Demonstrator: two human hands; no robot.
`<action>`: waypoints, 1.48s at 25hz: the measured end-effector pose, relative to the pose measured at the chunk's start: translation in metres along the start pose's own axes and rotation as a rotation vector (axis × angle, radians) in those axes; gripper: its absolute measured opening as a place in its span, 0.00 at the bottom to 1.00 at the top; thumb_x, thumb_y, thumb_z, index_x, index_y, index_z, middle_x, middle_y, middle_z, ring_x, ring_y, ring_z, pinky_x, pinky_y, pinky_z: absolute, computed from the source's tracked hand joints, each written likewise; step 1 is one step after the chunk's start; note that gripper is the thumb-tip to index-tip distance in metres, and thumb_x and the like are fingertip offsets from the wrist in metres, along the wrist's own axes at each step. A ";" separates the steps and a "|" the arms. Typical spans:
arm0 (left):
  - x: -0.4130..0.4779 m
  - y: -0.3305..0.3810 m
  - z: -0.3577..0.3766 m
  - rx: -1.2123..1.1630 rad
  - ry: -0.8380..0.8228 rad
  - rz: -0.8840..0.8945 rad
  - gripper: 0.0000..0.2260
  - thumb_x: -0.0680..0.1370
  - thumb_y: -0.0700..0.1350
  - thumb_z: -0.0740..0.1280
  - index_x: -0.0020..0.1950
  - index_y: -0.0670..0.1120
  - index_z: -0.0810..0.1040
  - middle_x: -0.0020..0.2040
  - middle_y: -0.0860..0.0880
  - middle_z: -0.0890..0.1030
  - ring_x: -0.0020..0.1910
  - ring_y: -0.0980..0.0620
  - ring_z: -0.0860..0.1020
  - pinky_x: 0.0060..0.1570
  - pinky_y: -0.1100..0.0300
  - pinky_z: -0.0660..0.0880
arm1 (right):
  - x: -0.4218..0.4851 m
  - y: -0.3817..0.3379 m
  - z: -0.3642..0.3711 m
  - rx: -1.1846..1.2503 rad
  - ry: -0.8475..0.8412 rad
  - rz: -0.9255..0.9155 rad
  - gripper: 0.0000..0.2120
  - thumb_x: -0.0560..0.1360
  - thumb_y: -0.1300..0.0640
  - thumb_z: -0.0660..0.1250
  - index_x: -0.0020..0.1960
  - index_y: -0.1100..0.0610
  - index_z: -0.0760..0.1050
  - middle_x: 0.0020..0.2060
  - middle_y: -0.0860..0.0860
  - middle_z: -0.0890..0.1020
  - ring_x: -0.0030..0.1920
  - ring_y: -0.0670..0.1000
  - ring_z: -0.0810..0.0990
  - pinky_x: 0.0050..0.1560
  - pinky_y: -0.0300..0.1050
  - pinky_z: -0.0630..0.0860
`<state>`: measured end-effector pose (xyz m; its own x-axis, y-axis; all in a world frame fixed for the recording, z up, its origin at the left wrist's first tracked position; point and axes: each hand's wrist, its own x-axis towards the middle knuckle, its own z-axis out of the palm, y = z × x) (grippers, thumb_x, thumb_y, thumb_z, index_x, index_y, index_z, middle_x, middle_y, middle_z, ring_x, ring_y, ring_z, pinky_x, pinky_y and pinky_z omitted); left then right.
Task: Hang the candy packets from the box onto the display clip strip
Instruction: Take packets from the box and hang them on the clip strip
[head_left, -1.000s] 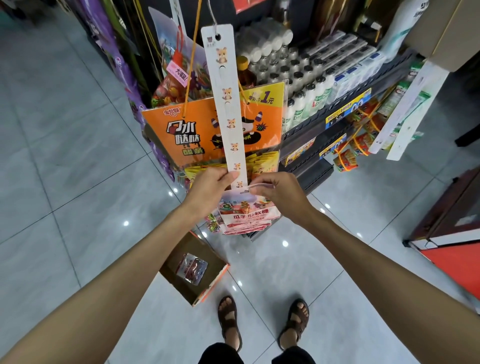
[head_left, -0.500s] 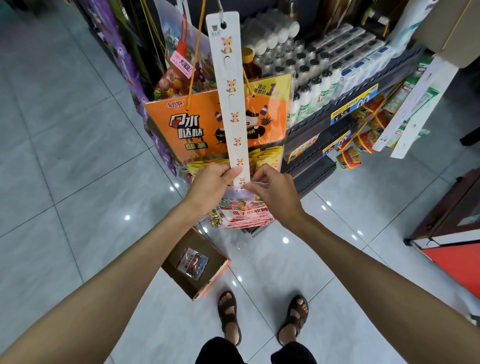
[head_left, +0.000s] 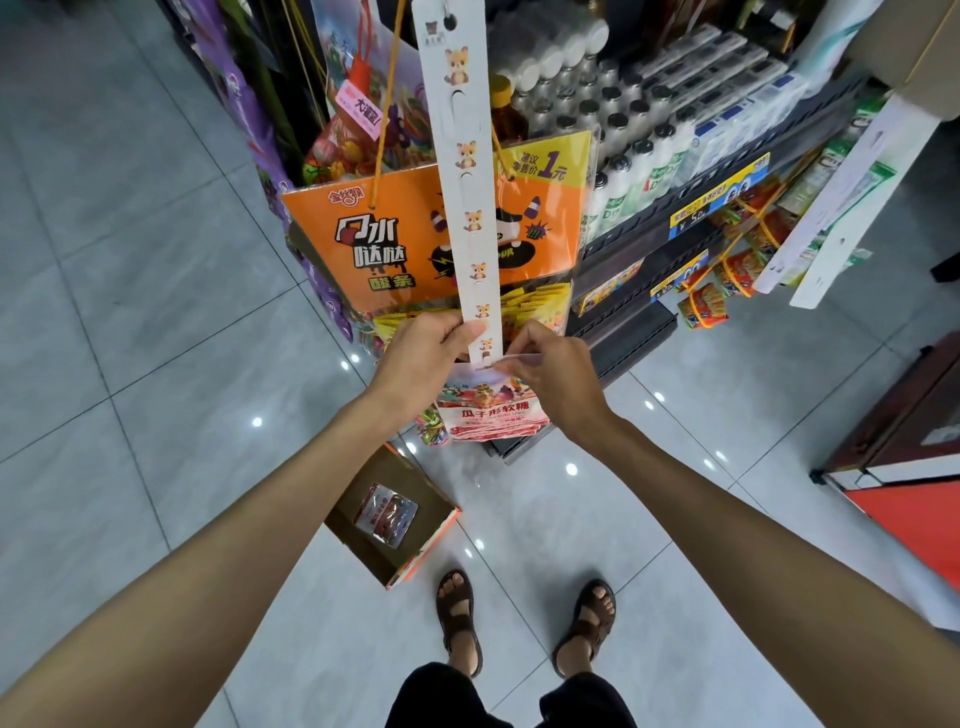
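Observation:
A long white clip strip (head_left: 464, 171) printed with small cartoon animals hangs in front of the shelves. My left hand (head_left: 423, 358) pinches its lower part from the left. My right hand (head_left: 550, 374) pinches the clear top edge of a candy packet (head_left: 491, 410) against the strip's lowest slot. Several red and white packets hang stacked there, below my hands. On the floor near my feet sits an open cardboard box (head_left: 392, 514) with one packet (head_left: 385, 514) lying in it.
An orange snack display card (head_left: 395, 244) hangs right behind the strip. Shelves of bottles (head_left: 649, 150) and snacks run off to the right. A red cabinet (head_left: 914, 467) stands at the far right. Grey floor tiles (head_left: 130, 312) spread out on the left.
The strip and both hands have shifted slightly up in view. My right hand has brought the packet's top edge closer against the strip's lowest slot.

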<state>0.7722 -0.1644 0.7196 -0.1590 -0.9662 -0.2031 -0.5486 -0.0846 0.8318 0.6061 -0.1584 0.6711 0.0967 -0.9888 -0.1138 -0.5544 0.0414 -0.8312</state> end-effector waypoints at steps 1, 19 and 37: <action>0.000 0.000 0.000 0.021 0.004 0.002 0.13 0.80 0.47 0.62 0.62 0.44 0.78 0.70 0.49 0.73 0.67 0.46 0.74 0.55 0.50 0.80 | 0.001 0.000 -0.001 -0.015 0.002 -0.004 0.08 0.73 0.55 0.72 0.45 0.57 0.74 0.50 0.52 0.85 0.49 0.48 0.82 0.44 0.45 0.81; -0.045 -0.027 -0.058 0.272 -0.225 0.023 0.08 0.79 0.46 0.65 0.55 0.46 0.80 0.52 0.50 0.82 0.50 0.55 0.80 0.52 0.61 0.78 | -0.048 -0.030 0.019 -0.256 -0.296 0.025 0.08 0.74 0.60 0.70 0.53 0.58 0.80 0.49 0.55 0.83 0.47 0.53 0.81 0.48 0.48 0.80; -0.065 -0.384 -0.063 -0.218 -0.154 -0.524 0.09 0.78 0.35 0.64 0.57 0.33 0.76 0.48 0.38 0.79 0.27 0.63 0.79 0.28 0.73 0.72 | -0.002 0.108 0.311 -0.338 -0.724 0.332 0.11 0.73 0.56 0.69 0.54 0.56 0.79 0.50 0.51 0.81 0.52 0.51 0.78 0.40 0.37 0.71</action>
<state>1.0448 -0.0849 0.4457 -0.0389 -0.7366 -0.6752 -0.4071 -0.6054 0.6840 0.8028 -0.1077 0.4122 0.3253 -0.5933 -0.7364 -0.8523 0.1534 -0.5001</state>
